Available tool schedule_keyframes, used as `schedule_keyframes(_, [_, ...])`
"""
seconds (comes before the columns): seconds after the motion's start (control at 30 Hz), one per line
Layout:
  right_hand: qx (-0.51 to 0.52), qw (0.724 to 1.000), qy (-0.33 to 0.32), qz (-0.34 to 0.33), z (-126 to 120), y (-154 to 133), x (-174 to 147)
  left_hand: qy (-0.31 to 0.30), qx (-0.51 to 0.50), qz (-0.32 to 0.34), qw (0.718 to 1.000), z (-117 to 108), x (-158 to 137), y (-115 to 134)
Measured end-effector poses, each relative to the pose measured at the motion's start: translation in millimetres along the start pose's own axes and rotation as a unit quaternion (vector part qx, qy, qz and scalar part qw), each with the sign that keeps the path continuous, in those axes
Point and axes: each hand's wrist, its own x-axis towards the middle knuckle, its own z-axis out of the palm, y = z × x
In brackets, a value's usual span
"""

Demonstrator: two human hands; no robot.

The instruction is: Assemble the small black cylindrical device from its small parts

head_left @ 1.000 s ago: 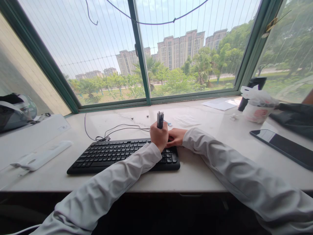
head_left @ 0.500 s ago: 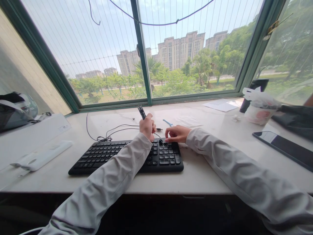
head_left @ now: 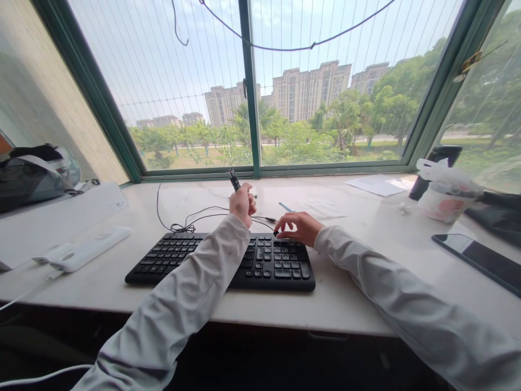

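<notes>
My left hand point(head_left: 241, 205) is closed round a slim black cylinder point(head_left: 233, 180) that looks like a small flashlight, its end sticking up above the fist. The fist is raised above the back edge of a black keyboard point(head_left: 179, 274). Over the top of the number pad, my right hand point(head_left: 299, 228) pinches a small black piece point(head_left: 276, 233) that looks like a keycap, between thumb and fingertips. My left forearm hides the middle keys. Behind the keyboard lie a thin black cable point(head_left: 183, 227) and a cable plug point(head_left: 270, 219).
A blue tool point(head_left: 286, 207) lies behind my right hand. At the right are a phone point(head_left: 476, 260), a bagged tub point(head_left: 445, 201) and paper point(head_left: 380, 184). A white device point(head_left: 95, 250), a white box point(head_left: 109, 203) and a helmet point(head_left: 40, 171) are at the left. A window stands behind the desk.
The view has shifted, so the desk sits slightly further right. My right fingers now pinch the small black piece at the keyboard's top edge. My left fist still grips the cylinder, a little further from the keys.
</notes>
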Motion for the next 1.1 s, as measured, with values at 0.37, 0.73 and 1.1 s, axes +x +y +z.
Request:
schedule_keyframes(0.37, [0.527,0.823,0.109,0.181,-15,-3,10,-0.224,0.307,0.171,0.909,-2,-12,2])
schedule_keyframes(0.73, [0.573,0.789,0.109,0.194,-12,0,8,-0.288,0.367,0.309,0.829,-5,-12,-4])
schedule_keyframes(1.1, [0.543,0.814,0.106,0.177,-13,-2,7,-0.268,0.372,0.337,0.822,-6,-8,-10])
